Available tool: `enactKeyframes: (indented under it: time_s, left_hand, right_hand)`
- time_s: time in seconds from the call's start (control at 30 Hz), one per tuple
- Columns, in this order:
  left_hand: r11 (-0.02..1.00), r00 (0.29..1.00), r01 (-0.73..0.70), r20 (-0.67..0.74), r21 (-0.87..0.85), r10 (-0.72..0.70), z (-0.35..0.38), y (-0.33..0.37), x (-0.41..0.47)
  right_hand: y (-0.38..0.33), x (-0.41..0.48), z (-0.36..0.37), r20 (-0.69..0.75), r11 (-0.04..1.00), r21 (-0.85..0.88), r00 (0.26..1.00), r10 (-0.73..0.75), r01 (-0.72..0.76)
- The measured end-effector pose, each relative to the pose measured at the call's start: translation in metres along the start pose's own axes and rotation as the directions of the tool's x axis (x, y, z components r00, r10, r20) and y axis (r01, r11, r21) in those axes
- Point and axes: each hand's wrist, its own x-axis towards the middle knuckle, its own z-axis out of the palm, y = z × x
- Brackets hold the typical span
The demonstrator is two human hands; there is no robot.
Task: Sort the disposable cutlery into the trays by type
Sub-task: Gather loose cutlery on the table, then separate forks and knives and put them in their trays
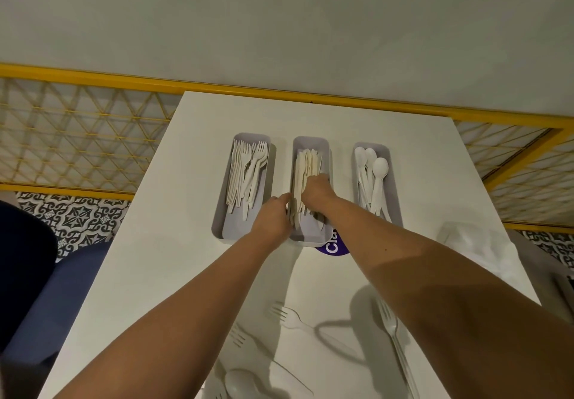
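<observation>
At the middle tray (310, 141), head view: your right hand (316, 190) reaches inside, fingers curled over the knives (306, 162). Your left hand (273, 215) sits at that tray's left wall; you cannot tell whether it grips anything. Left of the middle tray stands the fork tray (223, 228); right of it, the spoon tray (385, 150). Nearer you than the middle tray, loose forks (287, 316) and a loose spoon (242, 383) lie on the table (155, 259). These look light, thin and slick: pinch each at mid-handle.
</observation>
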Motion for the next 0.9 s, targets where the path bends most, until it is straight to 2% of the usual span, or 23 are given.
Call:
enactKeyframes:
  time_s: [0.23, 0.43, 0.6, 0.73, 0.9]
  left_hand:
    - [0.998, 0.999, -0.048, -0.016, 0.038, 0.049, 0.001, 0.003, -0.006]
    - [0.983, 0.969, -0.163, -0.175, 0.087, 0.176, 0.0, 0.001, -0.03]
    - [0.966, 0.942, -0.244, -0.215, 0.086, 0.257, -0.003, -0.02, -0.061]
    - [0.987, 0.982, -0.117, -0.137, 0.109, 0.131, 0.001, -0.036, -0.085]
    - [0.953, 0.99, 0.088, 0.083, 0.289, -0.117, 0.005, -0.043, -0.11]
  right_hand:
    - [0.002, -0.015, -0.013, -0.009, 0.982, -0.095, 0.986, -0.166, 0.164]
    - [0.002, -0.05, -0.013, -0.063, 0.93, -0.058, 0.928, -0.366, 0.363]
    - [0.016, -0.085, 0.003, -0.036, 0.908, -0.007, 0.908, -0.418, 0.418]
    - [0.035, -0.106, 0.029, 0.061, 0.914, 0.038, 0.912, -0.407, 0.405]
    - [0.06, -0.125, 0.061, 0.19, 0.944, 0.006, 0.926, -0.326, 0.331]
